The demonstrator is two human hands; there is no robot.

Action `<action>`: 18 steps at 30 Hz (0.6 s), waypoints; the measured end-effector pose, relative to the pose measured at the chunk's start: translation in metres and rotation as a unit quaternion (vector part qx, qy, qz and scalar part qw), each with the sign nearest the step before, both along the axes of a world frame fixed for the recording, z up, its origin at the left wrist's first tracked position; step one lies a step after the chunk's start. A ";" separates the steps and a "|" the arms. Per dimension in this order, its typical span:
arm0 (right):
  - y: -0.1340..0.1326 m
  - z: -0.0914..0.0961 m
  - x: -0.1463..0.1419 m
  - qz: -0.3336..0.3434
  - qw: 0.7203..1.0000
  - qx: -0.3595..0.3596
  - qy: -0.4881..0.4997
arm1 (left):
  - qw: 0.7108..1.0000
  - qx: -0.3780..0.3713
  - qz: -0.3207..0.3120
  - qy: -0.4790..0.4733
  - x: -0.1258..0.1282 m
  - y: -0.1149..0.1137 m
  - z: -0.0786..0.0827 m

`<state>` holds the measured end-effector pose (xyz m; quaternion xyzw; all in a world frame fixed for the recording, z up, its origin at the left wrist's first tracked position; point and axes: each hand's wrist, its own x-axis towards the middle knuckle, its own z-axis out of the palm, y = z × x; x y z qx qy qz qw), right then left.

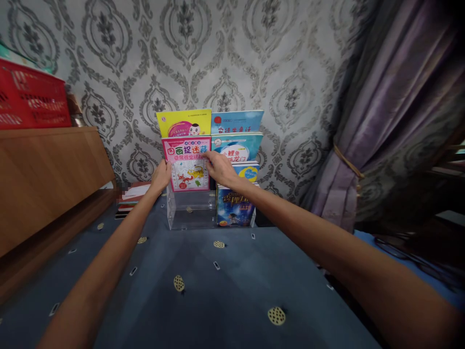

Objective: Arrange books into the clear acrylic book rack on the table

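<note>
The left hand [161, 175] and right hand [220, 167] pinch the pink book [189, 169] by its side edges. The book stands between them, seated in the clear rack [191, 213] below the hands. Uneven pull could snag the book or tip the light rack.

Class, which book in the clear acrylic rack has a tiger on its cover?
The pink-framed book, held between the left hand and right hand; the only book they touch.

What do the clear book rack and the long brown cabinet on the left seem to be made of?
The clear book rack looks like glossy acrylic: see-through walls with bright edges. The long brown cabinet looks like wood or wood-look laminate, with satin straight grain; unclear which.
</note>
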<state>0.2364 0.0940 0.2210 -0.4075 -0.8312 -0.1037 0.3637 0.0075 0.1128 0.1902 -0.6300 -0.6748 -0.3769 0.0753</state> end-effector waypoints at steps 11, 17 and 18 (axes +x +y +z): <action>-0.013 -0.011 0.009 0.028 0.999 0.012 0.019 | 0.998 0.014 -0.033 -0.050 -0.003 0.000 -0.005; -0.082 -0.030 -0.007 0.123 0.992 -0.031 -0.018 | 0.996 0.046 -0.021 -0.075 -0.004 -0.004 -0.011; -0.102 -0.036 -0.015 0.162 0.984 -0.058 -0.055 | 0.994 0.061 -0.012 -0.085 -0.006 -0.004 -0.014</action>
